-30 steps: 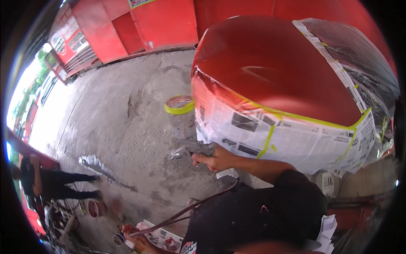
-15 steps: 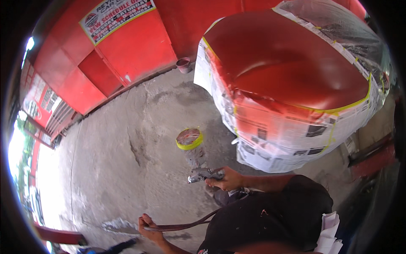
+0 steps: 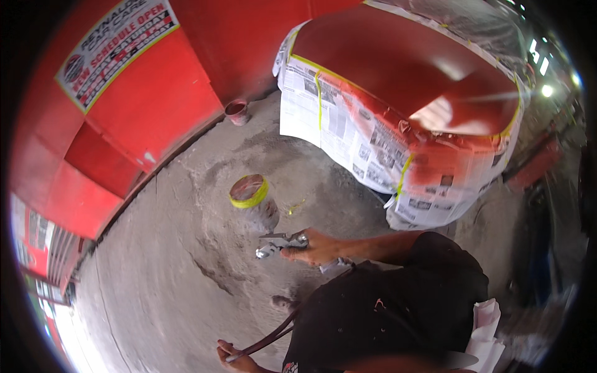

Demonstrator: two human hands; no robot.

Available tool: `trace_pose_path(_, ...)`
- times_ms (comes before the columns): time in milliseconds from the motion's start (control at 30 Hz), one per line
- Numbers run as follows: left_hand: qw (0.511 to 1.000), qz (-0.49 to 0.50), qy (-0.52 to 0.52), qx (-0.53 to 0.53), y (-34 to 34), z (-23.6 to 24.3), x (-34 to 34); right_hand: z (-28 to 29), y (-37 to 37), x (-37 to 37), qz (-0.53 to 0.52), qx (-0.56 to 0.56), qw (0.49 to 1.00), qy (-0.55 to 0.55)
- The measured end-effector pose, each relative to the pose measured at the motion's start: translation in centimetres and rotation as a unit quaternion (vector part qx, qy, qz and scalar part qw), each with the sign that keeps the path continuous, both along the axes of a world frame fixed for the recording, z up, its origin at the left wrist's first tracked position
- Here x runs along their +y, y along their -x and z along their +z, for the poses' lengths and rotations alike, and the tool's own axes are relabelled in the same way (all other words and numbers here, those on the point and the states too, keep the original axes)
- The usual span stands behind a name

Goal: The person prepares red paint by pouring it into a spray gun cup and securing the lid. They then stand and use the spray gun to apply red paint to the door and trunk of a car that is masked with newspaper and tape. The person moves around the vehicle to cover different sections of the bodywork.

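Observation:
My right hand (image 3: 316, 247) is closed around a metal spray gun (image 3: 275, 244), held out in front of my body. On the gun sits a cup (image 3: 263, 214), with yellow tape round its rim and a reddish top. Low in the view, my left hand (image 3: 237, 357) holds a dark hose (image 3: 264, 340) that runs back toward my torso. Beyond the gun, to the right, a glossy red car panel (image 3: 385, 56) is framed by newspaper sheets (image 3: 357, 133) and yellow tape. The gun is apart from the panel.
Clear plastic film (image 3: 479, 22) covers the part behind the panel. A small red bucket (image 3: 237, 113) stands on the concrete floor (image 3: 168, 248) by the red wall (image 3: 149, 81), which bears a sign (image 3: 118, 46). Rolled white paper (image 3: 485, 329) hangs at my right side.
My view has turned, so wall and panel have shifted left. The right hand has moved slightly up and left with the spray gun. The left hand sits lower, still on the hose.

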State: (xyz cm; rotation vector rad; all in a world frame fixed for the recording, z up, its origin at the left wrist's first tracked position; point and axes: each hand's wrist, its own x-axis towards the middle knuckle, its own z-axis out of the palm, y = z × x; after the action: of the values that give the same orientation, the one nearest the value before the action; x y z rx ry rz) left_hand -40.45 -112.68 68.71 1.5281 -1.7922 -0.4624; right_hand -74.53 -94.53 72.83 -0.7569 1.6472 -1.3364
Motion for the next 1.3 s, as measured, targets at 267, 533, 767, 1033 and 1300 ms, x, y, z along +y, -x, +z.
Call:
trace_pose_path(267, 0.956, -0.291, 0.001, 0.043, 8.1, 0.9, -32.0, 1.4, -0.7, -20.5, -0.189, -0.004, 0.982, -0.006)
trace_pose_path(533, 0.938, -0.33, -0.076, 0.078, 22.5, -2.2, -51.9, -0.2, 8.8, -36.8, -0.299, -0.029, 0.954, 0.005)
trace_pose_path(767, 0.908, -0.299, -0.224, 0.19, 37.9, -1.9, -64.1, -1.6, 24.3, -52.6, -0.323, -0.031, 0.943, 0.067)
trace_pose_path(1033, 0.77, -0.419, -0.421, 0.233, 54.0, -20.6, -86.2, -0.7, 33.2, -62.2, -0.43, 0.011, 0.902, 0.025)
trace_pose_path(1300, 0.382, -0.838, -0.214, -0.326, 68.8, -42.1, -96.5, -0.9, 32.9, -67.8, -0.787, 0.009, 0.613, 0.067)
